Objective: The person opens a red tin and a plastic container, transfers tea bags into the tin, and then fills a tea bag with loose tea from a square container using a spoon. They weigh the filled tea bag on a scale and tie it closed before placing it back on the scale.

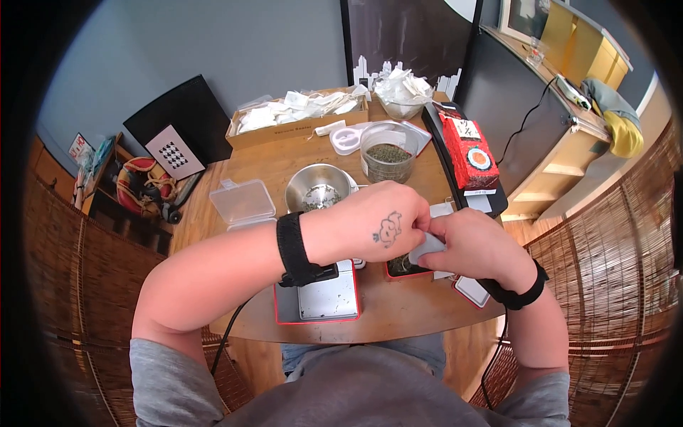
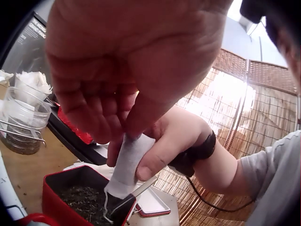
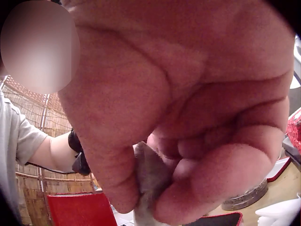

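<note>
Over a red tin [image 2: 49,200] of dried leaves [image 2: 77,195], both hands hold a white drawstring tea bag [image 2: 126,172] upright. My left hand [image 1: 377,220] reaches across from the left and pinches the bag's top end between thumb and fingers. Lower down, my right hand [image 1: 475,245] grips the bag's side, its thumb [image 2: 153,165] pressed along it. A white string [image 2: 107,207] dangles from the bag's bottom toward the leaves. Beside it, a pale flat handle [image 2: 142,187] leans out of the tin. Whatever the bag contains is hidden.
Left of the tin lies a red-edged metal tray [image 1: 327,302]. Behind are a steel bowl [image 1: 336,186] with leaf bits, a clear plastic box [image 1: 242,203] and a clear jar [image 1: 388,172] of leaves. A cardboard box [image 1: 284,135] of white bags and a red packet [image 1: 466,146] stand farther back.
</note>
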Available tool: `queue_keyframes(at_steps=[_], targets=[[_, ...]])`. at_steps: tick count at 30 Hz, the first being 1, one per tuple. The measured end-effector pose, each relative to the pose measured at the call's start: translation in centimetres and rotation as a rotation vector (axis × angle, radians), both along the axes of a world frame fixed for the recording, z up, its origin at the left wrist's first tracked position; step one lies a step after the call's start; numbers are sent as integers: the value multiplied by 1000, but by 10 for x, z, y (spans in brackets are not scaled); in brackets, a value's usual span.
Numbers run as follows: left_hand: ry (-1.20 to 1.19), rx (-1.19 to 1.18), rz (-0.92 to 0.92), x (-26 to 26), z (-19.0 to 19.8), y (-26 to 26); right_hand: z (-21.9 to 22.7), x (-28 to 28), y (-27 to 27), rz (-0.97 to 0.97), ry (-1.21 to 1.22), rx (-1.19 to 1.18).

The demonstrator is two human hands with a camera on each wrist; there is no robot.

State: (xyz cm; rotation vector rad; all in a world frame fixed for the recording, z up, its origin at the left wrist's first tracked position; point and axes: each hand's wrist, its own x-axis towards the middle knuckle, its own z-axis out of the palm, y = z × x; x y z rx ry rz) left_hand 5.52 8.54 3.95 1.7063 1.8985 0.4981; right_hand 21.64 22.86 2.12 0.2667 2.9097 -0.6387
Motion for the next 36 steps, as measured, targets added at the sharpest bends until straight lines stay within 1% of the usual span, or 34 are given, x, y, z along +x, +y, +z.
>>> queue_keyframes(at_steps=[3, 4, 6, 7, 8, 10, 11, 13, 14, 16, 20, 22, 23, 25, 26, 28, 32, 34, 35, 36], targets=[[75, 38, -4, 0, 2, -1, 1, 4, 1, -29, 16, -121], [83, 48, -6, -1, -1, -3, 2, 9, 1, -30, 25, -112], [39, 125, 34, -7, -7, -7, 4, 21, -1, -199, 185, -322], [15, 90, 59, -7, -1, -8, 0, 27, -1, -272, 222, -414], [21, 89, 56, -8, 0, -9, -5, 29, -2, -273, 228, -415], [19, 76, 87, -9, -2, -9, -17, 33, -3, -331, 344, -462], [22, 71, 76, -8, -3, -8, -21, 32, -3, -342, 349, -466], [4, 75, 82, -7, -3, -6, -24, 29, -4, -266, 498, -285], [7, 74, 74, -6, -1, -5, -23, 29, -4, -273, 503, -284], [-25, 61, 95, -4, 2, -7, -22, 27, -4, -233, 461, -199], [-18, 82, 106, -6, -6, -11, -21, 25, -4, -215, 433, -186], [28, 234, 94, -9, -13, -13, -22, 26, -3, -232, 466, -185], [30, 232, 90, -9, -11, -13, -21, 27, -3, -236, 468, -186], [49, 58, 137, -8, -3, -13, -19, 27, -3, -232, 456, -201], [51, 57, 135, -7, -4, -12, -19, 27, -3, -235, 458, -202], [76, 75, 43, -3, -4, -9, -18, 25, -6, -228, 447, -209], [116, 55, 27, 2, -2, -4, -18, 26, -7, -254, 439, -250], [107, 88, 67, -4, -7, -5, -19, 29, -4, -319, 442, -264], [107, 87, 65, -2, -7, -5, -19, 28, -4, -321, 442, -265], [103, 95, 10, 1, -5, -4, -19, 27, -5, -304, 454, -243]])
